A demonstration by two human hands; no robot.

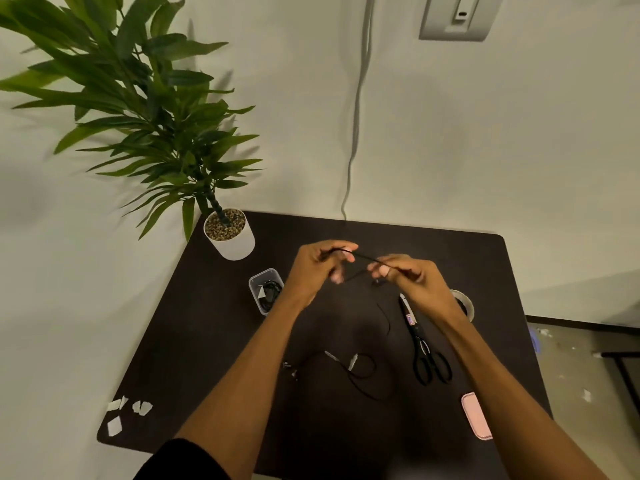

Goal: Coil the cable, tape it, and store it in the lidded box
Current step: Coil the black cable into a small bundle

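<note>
Evidently coiling is just begun; the cable [360, 259] is pinched above the table [214, 341] between the left hand [317, 265] and right hand [407, 277], its tail trailing below; next, loops must be gathered; the box [265, 291] waits at left.

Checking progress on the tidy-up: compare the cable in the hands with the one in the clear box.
The held cable is stretched between left hand and right hand; the boxed cable lies bundled in the clear box. The held cable shows no tape; the boxed cable carries a pale strip. Both are thin, black.
</note>
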